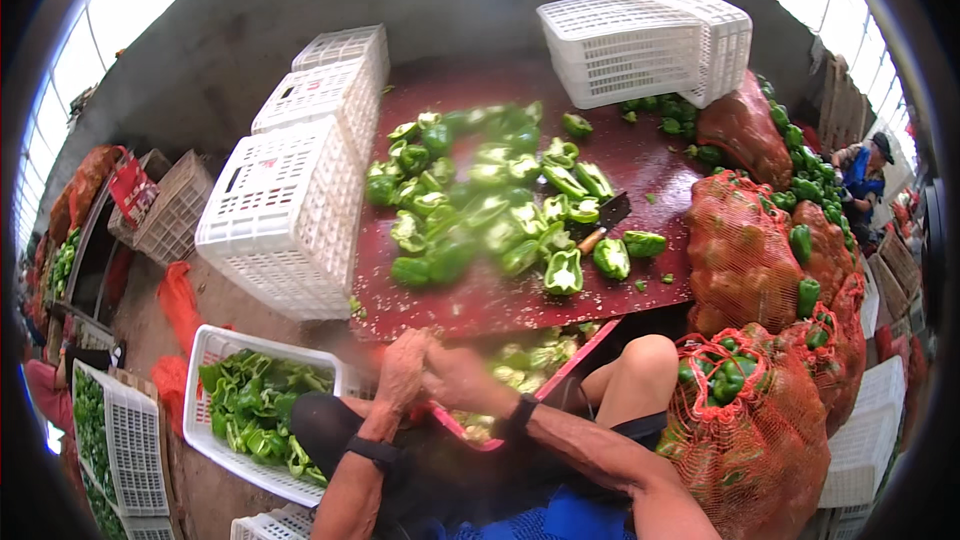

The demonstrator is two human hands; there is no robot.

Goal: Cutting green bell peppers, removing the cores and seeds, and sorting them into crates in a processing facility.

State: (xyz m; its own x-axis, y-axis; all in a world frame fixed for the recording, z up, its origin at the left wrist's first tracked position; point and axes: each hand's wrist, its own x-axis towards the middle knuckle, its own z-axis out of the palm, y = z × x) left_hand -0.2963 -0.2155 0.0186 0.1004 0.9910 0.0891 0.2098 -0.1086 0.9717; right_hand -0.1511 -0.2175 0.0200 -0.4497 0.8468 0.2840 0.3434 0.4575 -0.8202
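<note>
Close together, the left hand and right hand meet above the lap near the table's edge; their fingers blur and overlap, so I cannot tell whether they clamp on anything. Cut green peppers lie on the red table, toward 12 and 1 o'clock from the hands, with a knife among them nearer 2. A pink crate of pale scraps sits at 3 o'clock, a white basket of pepper pieces at 9.

Green peppers, pale inside, dark red tabletop, white lattice crates, orange-red mesh sacks
</note>
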